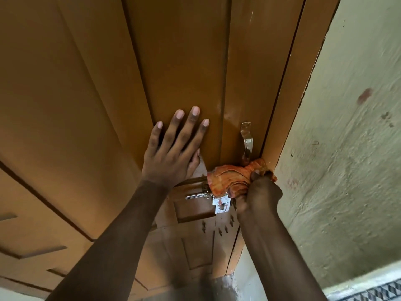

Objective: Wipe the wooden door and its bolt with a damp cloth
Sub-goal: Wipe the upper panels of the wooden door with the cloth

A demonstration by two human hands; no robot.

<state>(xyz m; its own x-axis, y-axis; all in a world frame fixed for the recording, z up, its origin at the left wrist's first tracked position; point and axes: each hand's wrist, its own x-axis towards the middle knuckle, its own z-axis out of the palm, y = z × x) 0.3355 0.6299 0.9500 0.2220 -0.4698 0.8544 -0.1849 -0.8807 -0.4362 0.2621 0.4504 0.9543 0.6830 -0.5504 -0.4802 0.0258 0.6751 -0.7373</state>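
A brown wooden door (86,88) with raised panels fills the left and middle of the head view. My left hand (173,148) lies flat on it, fingers spread. My right hand (258,194) is closed around a bunched orange cloth (230,179), pressed against the door's right edge just below a metal handle (247,140). The metal bolt (199,195) runs sideways under the cloth, with its pale, stained plate (221,205) showing beside my right hand. Part of the bolt is hidden by the cloth.
The door frame (303,79) runs up the right side of the door. A rough pale green wall (351,159) with a few dark marks stands to the right. A patterned strip (373,290) shows at the bottom right corner.
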